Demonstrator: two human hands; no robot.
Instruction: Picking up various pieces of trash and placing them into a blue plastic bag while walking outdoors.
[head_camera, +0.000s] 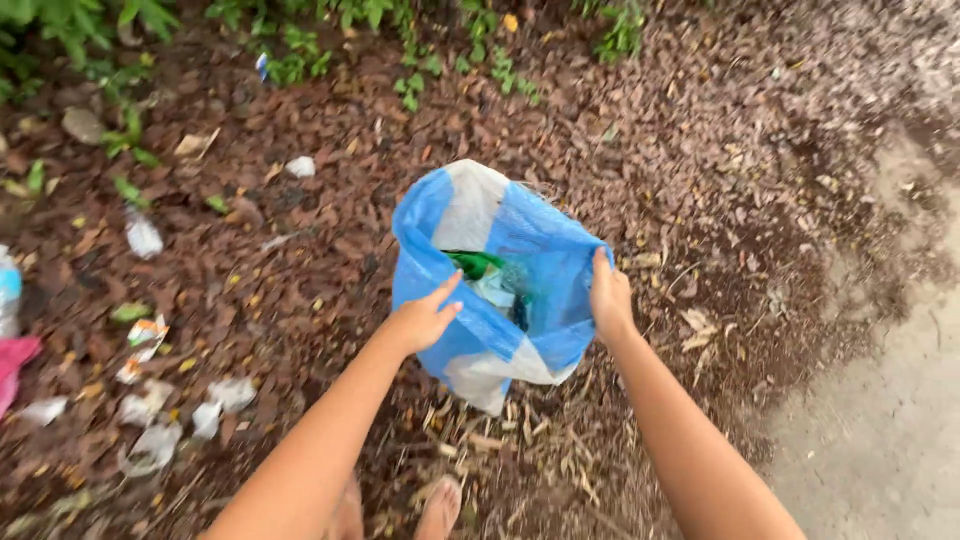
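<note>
Blue-and-white woven sack (500, 290), soft, probably light: right hand (608, 295) pinches its rim shut-fisted; left hand (425, 318) open, fingers spread at the near rim (contact unclear). Sack hangs over leaf litter (300, 260); best held at the rim. Scattered wrappers (150, 420) lie left.

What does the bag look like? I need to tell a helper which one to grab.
Look at the ground of brown dead leaves, at the middle where the left hand and right hand meet. They hold open a plastic bag, blue with white stripes, with green rubbish inside. The scraps nearby are small, white and flat.
</note>
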